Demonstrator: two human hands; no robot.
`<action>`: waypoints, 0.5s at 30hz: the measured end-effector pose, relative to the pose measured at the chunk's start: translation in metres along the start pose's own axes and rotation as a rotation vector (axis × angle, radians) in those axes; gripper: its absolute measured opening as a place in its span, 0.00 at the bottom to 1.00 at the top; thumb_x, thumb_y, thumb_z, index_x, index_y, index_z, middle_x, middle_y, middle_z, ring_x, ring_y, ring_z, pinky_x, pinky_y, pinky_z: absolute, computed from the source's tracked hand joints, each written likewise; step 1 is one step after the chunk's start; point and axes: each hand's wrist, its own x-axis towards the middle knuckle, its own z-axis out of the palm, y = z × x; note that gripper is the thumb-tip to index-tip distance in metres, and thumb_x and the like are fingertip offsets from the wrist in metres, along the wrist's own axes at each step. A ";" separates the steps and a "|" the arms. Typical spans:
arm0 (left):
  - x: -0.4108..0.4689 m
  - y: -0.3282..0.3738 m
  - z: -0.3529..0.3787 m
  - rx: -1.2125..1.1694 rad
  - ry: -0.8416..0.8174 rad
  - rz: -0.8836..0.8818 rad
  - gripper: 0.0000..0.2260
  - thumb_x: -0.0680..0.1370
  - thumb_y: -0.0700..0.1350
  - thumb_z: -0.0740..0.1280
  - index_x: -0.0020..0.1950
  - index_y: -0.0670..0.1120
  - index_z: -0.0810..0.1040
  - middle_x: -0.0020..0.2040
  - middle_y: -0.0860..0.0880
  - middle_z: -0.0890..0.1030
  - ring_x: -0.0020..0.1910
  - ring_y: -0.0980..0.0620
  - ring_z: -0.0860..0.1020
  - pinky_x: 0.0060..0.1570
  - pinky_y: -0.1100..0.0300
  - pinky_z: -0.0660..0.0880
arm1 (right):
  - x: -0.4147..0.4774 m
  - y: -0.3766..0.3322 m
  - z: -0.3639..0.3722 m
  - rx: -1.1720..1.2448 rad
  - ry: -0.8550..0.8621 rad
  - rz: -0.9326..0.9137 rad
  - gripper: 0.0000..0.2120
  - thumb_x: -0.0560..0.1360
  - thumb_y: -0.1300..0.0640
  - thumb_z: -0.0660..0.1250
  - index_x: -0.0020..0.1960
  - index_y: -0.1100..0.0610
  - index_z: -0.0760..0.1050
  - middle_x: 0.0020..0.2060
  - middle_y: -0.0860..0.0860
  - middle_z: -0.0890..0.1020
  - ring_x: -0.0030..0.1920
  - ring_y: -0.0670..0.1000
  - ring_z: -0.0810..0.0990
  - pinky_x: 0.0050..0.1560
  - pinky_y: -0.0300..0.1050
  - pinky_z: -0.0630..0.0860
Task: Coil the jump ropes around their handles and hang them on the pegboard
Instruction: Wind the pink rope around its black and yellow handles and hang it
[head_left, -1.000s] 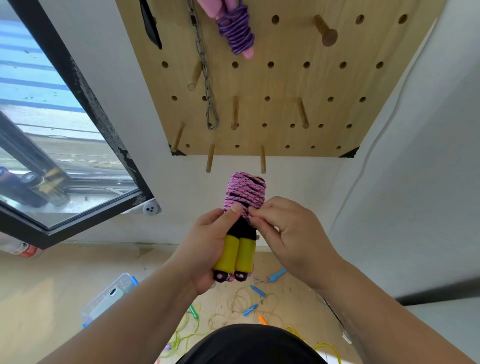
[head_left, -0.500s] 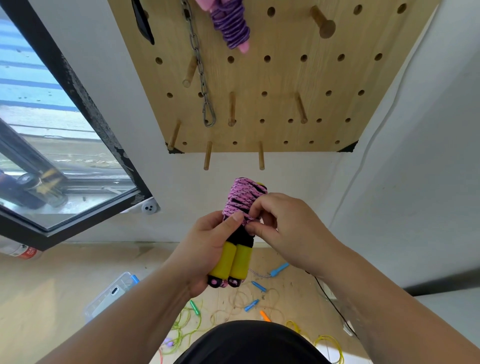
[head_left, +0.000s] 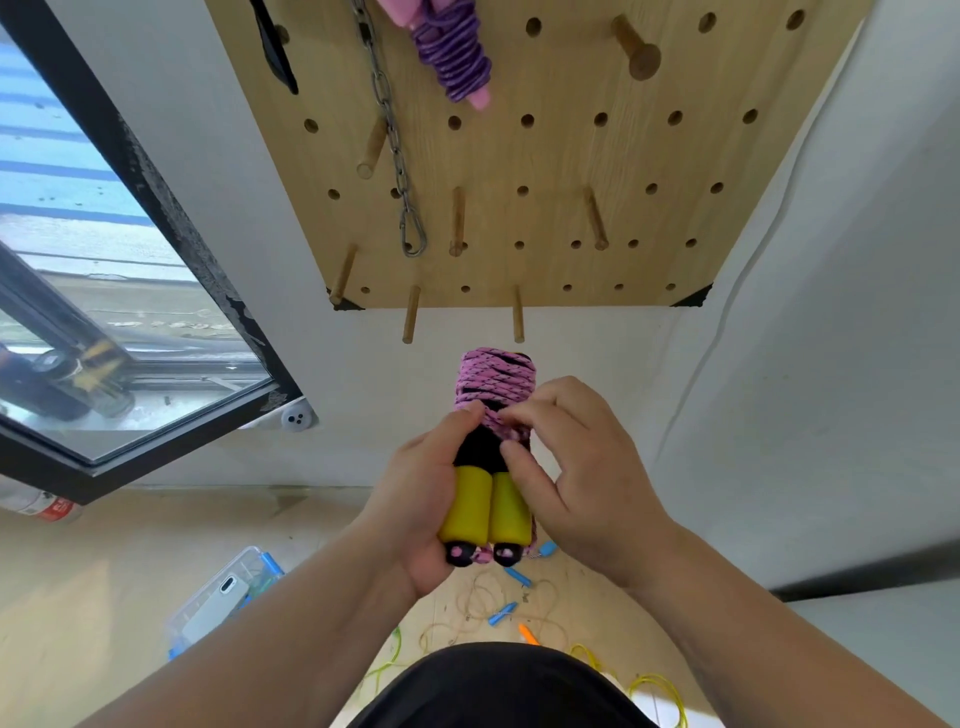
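Below the wooden pegboard (head_left: 561, 156), two yellow foam handles (head_left: 467, 506) are gripped together by the left hand (head_left: 413, 501). The pink braided rope (head_left: 496, 379) coiled round them is pinched by the right hand (head_left: 587, 467). If its end is left untucked, the coil may be sprung loose.

Coiled jump rope (head_left: 496, 382) just below pegboard (head_left: 561, 156) bottom edge, between left hand (head_left: 421, 499) and right hand (head_left: 582, 467). Hung jump rope (head_left: 457, 57) at pegboard top edge, chain (head_left: 390, 135) just left. Window (head_left: 104, 270) far left. Box (head_left: 254, 556) on floor (head_left: 78, 597), bottom left; loose ropes (head_left: 488, 603) right of it.
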 end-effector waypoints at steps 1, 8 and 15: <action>0.001 0.002 0.001 0.000 0.005 0.002 0.19 0.78 0.55 0.70 0.59 0.42 0.82 0.46 0.35 0.83 0.37 0.37 0.82 0.37 0.44 0.80 | -0.002 0.001 -0.001 0.012 -0.046 0.006 0.14 0.80 0.52 0.62 0.61 0.57 0.79 0.50 0.48 0.75 0.52 0.49 0.73 0.51 0.44 0.74; 0.007 0.003 -0.005 0.274 0.025 0.186 0.12 0.81 0.52 0.67 0.55 0.44 0.83 0.47 0.38 0.85 0.42 0.38 0.84 0.46 0.39 0.81 | 0.007 0.007 -0.018 0.035 -0.176 -0.012 0.15 0.80 0.52 0.60 0.61 0.51 0.82 0.47 0.43 0.80 0.49 0.46 0.75 0.48 0.42 0.73; 0.007 0.005 -0.001 0.453 -0.040 0.299 0.09 0.84 0.45 0.63 0.56 0.42 0.80 0.50 0.40 0.86 0.50 0.39 0.85 0.49 0.41 0.82 | 0.021 0.011 -0.029 0.319 -0.158 0.208 0.07 0.77 0.62 0.71 0.50 0.52 0.84 0.31 0.41 0.83 0.35 0.43 0.83 0.39 0.33 0.77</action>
